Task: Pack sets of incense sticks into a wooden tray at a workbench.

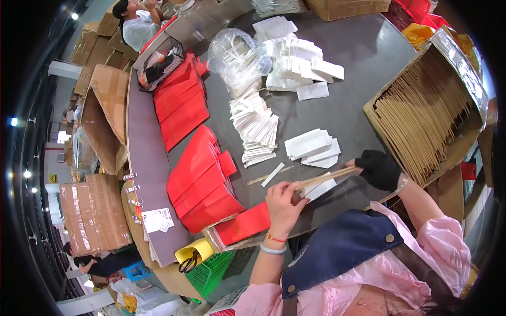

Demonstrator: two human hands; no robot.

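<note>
Seen from above, a dark grey worktable [363, 58] in a crowded packing room is strewn with paper goods. At its near edge, the bare left hand [283, 203] pinches one end of a pair of pale wooden chopsticks [327, 178] together with a white paper sleeve [319, 188], fingers closed firmly around both. The right hand [378, 169], in a black glove, is closed on the other end of the chopsticks, so the sticks span the gap between the two hands, nearly level. Just beyond the grip lies a small heap of white sleeves [312, 147], and farther out a taller stack of them [256, 126]. To the right of the gloved hand, an open cardboard box [429, 113] holds many more chopsticks in rows. Left of the bare hand, red envelopes [203, 181] lie fanned out. To do this well, it seems wise to keep the sticks paired and in line with the sleeve's open mouth, sliding gently so the thin paper does not tear.
</note>
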